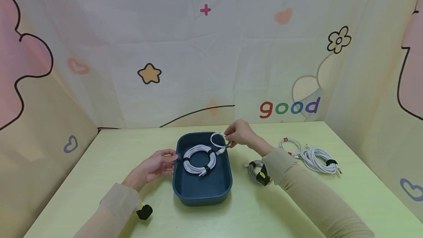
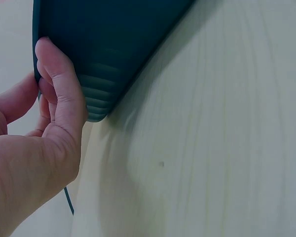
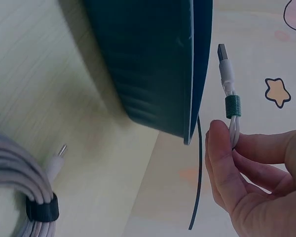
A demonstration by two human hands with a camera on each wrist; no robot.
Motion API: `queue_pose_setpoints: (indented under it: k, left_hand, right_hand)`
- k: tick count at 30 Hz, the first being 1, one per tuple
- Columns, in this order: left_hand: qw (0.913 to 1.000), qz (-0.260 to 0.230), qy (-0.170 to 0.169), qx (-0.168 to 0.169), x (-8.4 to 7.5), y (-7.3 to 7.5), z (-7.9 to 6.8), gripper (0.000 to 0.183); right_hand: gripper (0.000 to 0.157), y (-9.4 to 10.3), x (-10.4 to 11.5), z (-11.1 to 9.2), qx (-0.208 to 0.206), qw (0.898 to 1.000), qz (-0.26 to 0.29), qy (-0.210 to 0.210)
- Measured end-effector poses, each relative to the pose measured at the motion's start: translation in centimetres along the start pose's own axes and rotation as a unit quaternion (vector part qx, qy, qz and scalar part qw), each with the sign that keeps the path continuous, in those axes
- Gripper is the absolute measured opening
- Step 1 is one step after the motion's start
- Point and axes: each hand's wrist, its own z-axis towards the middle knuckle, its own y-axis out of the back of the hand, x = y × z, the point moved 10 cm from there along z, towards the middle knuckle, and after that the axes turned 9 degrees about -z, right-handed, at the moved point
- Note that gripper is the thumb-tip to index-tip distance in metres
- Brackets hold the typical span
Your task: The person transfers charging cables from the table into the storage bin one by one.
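Observation:
A dark blue plastic bin [image 1: 202, 190] stands on the table, with a coiled white cable [image 1: 188, 166] bound by black straps lying inside it. My left hand [image 1: 160, 165] grips the bin's left rim, its fingers against the outer wall [image 2: 113, 54] in the left wrist view. Above the bin's far right corner, my right hand [image 1: 240, 133] pinches a small looped white USB cable [image 1: 216, 145] between thumb and fingers. That cable's metal plug [image 3: 223, 52] and a green tie [image 3: 233, 106] show in the right wrist view.
Right of the bin lies a grey coiled cable [image 1: 252, 172] with a black strap, partly hidden by the right wrist's black device [image 1: 263, 176]. Further right are a thin white cable with red ties [image 1: 299, 144] and a thicker white coil [image 1: 317, 161]. A printed curtain [image 1: 185, 94] stands behind the table.

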Motion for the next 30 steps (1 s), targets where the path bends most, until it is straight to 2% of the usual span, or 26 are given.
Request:
queue_pose_setpoints:
  k: [16, 30]
  left_hand:
    - [1.0, -0.001, 0.005, -0.004, 0.0, 0.1, -0.1, 0.01]
    - [0.9999, -0.002, 0.006, -0.01, 0.0, 0.1, -0.1, 0.011]
  right_hand:
    - [0.019, -2.3, 1.9, 0.5, 0.008, 0.999, 0.015, 0.034]
    - [0.017, -4.1, 2.5, 0.8, 0.005, 1.0, -0.001, 0.015]
